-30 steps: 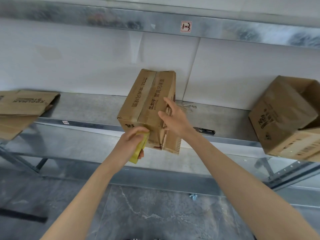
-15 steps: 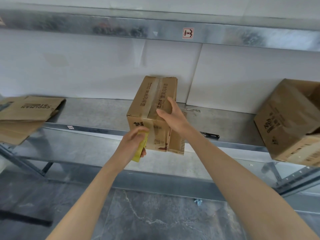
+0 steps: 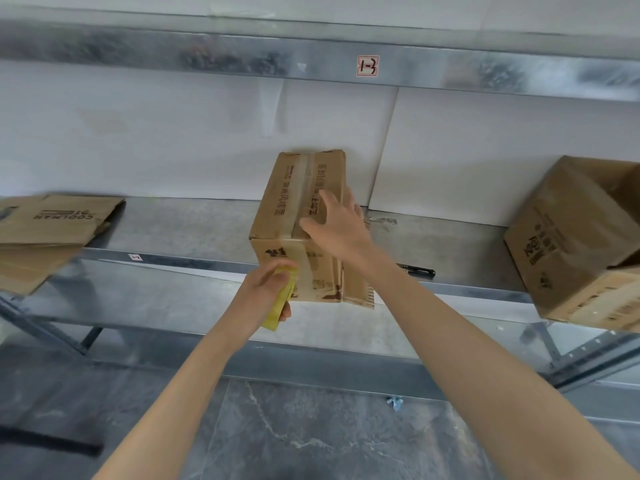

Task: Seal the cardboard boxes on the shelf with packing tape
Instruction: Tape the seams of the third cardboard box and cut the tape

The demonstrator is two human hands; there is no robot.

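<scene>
My left hand [image 3: 268, 289] is clenched around a yellow item [image 3: 277, 311], held against the lower front face of the cardboard box [image 3: 278, 206]. I cannot tell what the item is. My right hand [image 3: 337, 228] is released, fingers straight and spread, lying flat on the box top near its right edge. The box stands on the metal shelf [image 3: 194, 223] with its front overhanging the shelf lip. A strip of clear tape [image 3: 302, 188] runs along the top seam and down the front. A black tool [image 3: 419, 271] lies on the shelf just right of the box. Flattened cardboard [image 3: 52, 225] rests at far left. A tilted open box [image 3: 568, 244] sits at far right.
</scene>
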